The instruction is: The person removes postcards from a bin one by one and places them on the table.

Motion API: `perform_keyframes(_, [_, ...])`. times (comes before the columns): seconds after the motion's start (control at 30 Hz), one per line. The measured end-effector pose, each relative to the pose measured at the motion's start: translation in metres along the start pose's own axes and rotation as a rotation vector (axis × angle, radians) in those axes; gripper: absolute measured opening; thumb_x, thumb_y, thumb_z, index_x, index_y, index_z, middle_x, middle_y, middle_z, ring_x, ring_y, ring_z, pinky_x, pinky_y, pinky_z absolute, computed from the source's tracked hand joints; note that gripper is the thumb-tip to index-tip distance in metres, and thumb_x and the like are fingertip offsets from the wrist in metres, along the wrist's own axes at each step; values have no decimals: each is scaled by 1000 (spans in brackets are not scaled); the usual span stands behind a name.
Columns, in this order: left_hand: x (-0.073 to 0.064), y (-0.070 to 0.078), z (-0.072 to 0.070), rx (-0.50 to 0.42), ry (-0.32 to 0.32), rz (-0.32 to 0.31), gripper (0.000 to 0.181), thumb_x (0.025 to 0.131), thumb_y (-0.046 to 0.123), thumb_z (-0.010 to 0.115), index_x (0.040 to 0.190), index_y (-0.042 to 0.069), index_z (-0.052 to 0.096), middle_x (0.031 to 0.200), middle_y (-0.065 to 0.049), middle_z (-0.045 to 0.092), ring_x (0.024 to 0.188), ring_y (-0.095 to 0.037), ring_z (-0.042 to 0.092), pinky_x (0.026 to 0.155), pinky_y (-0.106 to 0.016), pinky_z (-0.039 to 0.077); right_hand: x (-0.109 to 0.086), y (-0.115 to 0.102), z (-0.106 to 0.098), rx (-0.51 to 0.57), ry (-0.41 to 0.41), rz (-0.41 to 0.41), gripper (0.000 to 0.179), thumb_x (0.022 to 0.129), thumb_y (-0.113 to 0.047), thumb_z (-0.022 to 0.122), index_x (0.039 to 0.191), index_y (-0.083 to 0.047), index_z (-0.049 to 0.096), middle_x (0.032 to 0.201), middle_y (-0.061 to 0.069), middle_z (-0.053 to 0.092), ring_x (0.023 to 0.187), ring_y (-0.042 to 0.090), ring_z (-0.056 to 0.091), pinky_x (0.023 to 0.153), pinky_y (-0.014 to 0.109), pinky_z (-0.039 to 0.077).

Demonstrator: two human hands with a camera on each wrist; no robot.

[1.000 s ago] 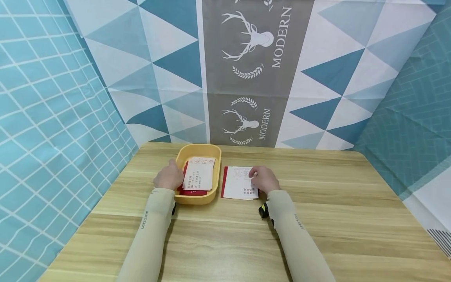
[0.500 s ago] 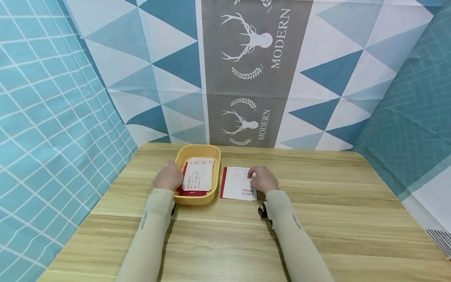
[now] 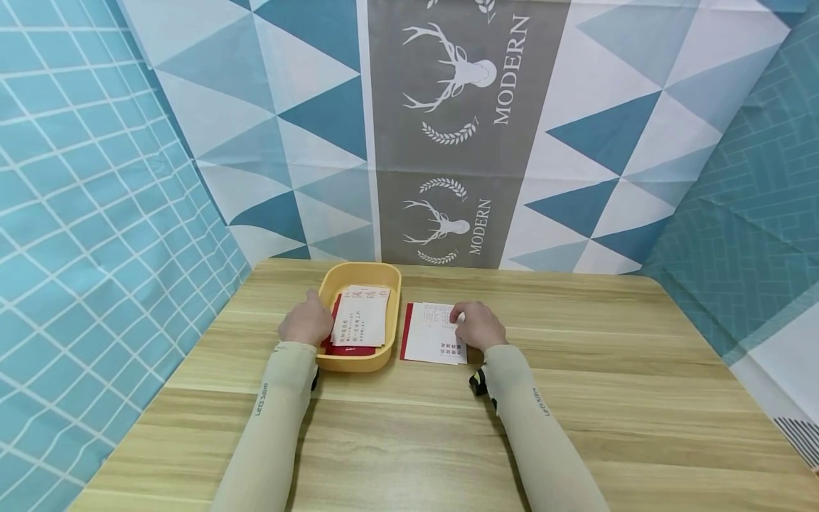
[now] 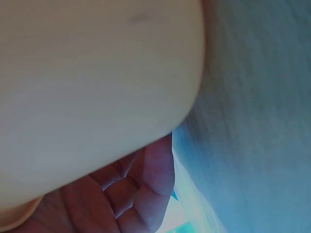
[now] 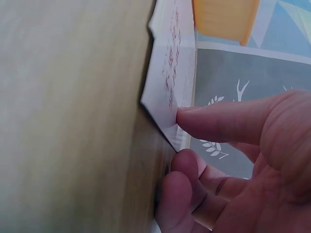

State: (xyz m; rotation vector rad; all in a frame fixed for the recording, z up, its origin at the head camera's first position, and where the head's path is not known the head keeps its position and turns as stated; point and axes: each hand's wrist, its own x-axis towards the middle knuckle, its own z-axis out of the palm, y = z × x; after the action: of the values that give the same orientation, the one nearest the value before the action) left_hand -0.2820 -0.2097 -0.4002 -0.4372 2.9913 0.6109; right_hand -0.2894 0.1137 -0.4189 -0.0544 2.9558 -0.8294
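Note:
My left hand [image 3: 306, 321] grips the left side of a yellow plastic tray [image 3: 360, 364]. In the left wrist view the tray wall [image 4: 92, 87] fills the upper left, and curled fingers show below it. White printed cards [image 3: 362, 320] lie in the tray over red ones. To its right, white cards [image 3: 435, 338] rest overlapping on a red card [image 3: 406, 333], whose left edge sticks out. My right hand [image 3: 478, 326] pinches the right edge of these white cards. The right wrist view shows the thumb on top of a card [image 5: 170, 92] and fingertips at its corner; how many it holds cannot be told.
A wooden table [image 3: 409, 441] carries everything. Behind it hangs a patterned cloth [image 3: 448, 142] with deer heads and triangles, with blue cloth walls [image 3: 83, 213] at both sides. The tray stands near the table's back edge.
My right hand has shifted very slightly left, and the white cards under it have moved a little. The left hand and the tray stay in place.

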Motion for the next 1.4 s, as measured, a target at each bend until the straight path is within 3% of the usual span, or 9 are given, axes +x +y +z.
perform_keyframes(0.27, [-2, 1, -1, -6, 0, 3, 46, 105, 25, 40, 143, 2, 32, 102, -25, 63, 86, -38, 62, 75, -49, 51, 2, 1, 0, 12, -5, -3, 32, 83, 2, 63, 104, -20, 74, 112, 11, 66, 84, 28, 56, 59, 33, 37])
perform_keyframes(0.63, [0, -1, -1, 1, -2, 15, 46, 105, 25, 40, 143, 1, 32, 103, -26, 63, 85, -38, 63, 73, -49, 51, 3, 2, 1, 28, -4, 9, 34, 83, 3, 62, 104, -20, 75, 119, 12, 66, 86, 29, 56, 58, 33, 37])
perform_keyframes(0.97, [1, -1, -1, -5, 3, 18, 46, 105, 26, 40, 143, 1, 32, 100, -24, 63, 83, -36, 63, 73, -47, 51, 4, 3, 1, 38, 0, 5, 33, 83, 4, 62, 103, -19, 75, 112, 11, 66, 82, 27, 55, 58, 32, 37])
perform_keyframes(1.13, [1, 0, -2, -11, -1, 12, 45, 105, 25, 40, 142, 1, 33, 101, -24, 63, 84, -37, 63, 73, -48, 50, 0, -3, -4, 26, 38, -16, 27, 90, -5, 64, 111, -19, 74, 113, 11, 68, 87, 27, 59, 62, 35, 42])
perform_keyframes(1.27, [0, 0, -2, -13, -6, 15, 44, 105, 25, 40, 141, 2, 33, 101, -23, 63, 83, -36, 62, 72, -47, 49, -10, -24, -12, 11, 99, -92, 29, 93, -13, 66, 121, -16, 70, 116, 10, 69, 97, 27, 64, 75, 43, 52])
perform_keyframes(1.4, [-2, -1, -2, -11, 1, 20, 42, 105, 25, 40, 140, 2, 35, 100, -23, 62, 83, -36, 62, 72, -46, 50, -23, -69, -15, 12, 108, -282, 32, 94, -16, 67, 126, -12, 68, 126, 10, 67, 110, 27, 64, 92, 46, 54])
